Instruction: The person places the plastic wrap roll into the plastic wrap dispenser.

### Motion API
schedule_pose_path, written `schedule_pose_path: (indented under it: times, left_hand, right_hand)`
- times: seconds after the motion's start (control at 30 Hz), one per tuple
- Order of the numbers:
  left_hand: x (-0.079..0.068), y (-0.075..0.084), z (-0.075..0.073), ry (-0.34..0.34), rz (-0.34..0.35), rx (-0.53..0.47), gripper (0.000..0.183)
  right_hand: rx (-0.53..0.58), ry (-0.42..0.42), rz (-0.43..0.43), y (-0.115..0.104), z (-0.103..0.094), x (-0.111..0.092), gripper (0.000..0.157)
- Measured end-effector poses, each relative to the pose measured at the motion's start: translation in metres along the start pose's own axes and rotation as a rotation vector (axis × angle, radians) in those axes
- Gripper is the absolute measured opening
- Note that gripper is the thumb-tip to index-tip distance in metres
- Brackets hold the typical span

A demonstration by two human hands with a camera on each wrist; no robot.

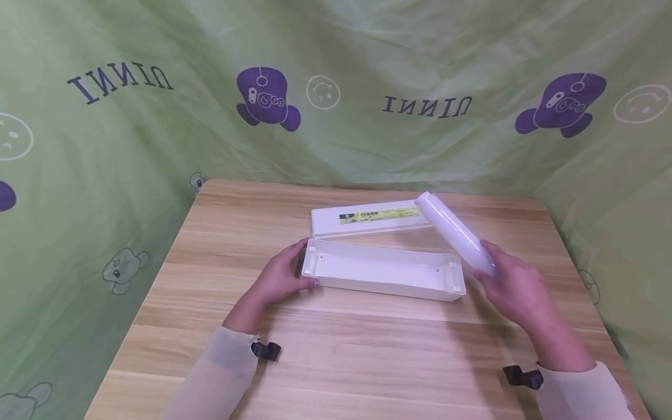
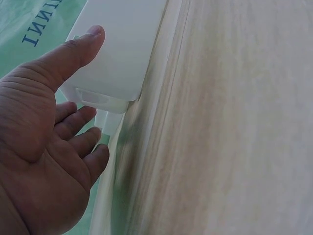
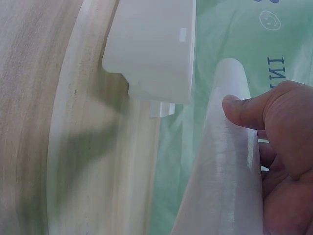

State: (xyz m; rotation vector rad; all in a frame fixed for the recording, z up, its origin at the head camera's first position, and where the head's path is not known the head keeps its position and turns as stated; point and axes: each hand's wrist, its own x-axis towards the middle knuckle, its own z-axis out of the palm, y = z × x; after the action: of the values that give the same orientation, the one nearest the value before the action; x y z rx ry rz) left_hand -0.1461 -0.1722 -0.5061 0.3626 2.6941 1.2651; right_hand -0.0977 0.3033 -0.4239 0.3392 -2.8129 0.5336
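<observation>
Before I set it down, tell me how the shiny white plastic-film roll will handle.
The roll looks apt to roll, being cylindrical. It is probably stiff: gripped near one end by the right hand, it juts out straight. Its glossy surface may be slippery.

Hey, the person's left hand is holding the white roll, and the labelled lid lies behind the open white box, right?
The hand is wrong: the head view shows the right hand holding the white roll. The labelled lid does lie behind the open white box.
</observation>
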Motion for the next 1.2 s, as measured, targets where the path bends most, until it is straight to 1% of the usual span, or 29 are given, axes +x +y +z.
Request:
schedule_pose_path:
  times: [0.1,0.37,0.73,0.97,1.2]
  left_hand:
    - [0.0,0.0,0.0,0.001,0.001,-0.008,0.11]
    - [0.0,-0.002,0.001,0.004,0.005,-0.011,0.109]
    - [0.001,-0.001,0.002,0.004,0.004,-0.02,0.112]
    - [0.002,-0.001,0.003,0.006,0.016,-0.029,0.113]
    - [0.003,0.0,0.004,0.01,0.013,-0.021,0.113]
  right_hand:
    - [0.002,0.02,-0.021,-0.003,0.001,0.001,0.069]
    - [0.013,0.03,-0.052,-0.009,0.004,0.005,0.068]
    - [0.034,-0.002,-0.055,-0.019,0.006,0.008,0.068]
    - [0.036,-0.002,-0.082,-0.023,0.008,0.011,0.067]
    - [0.029,-0.032,-0.07,-0.029,0.009,0.013,0.068]
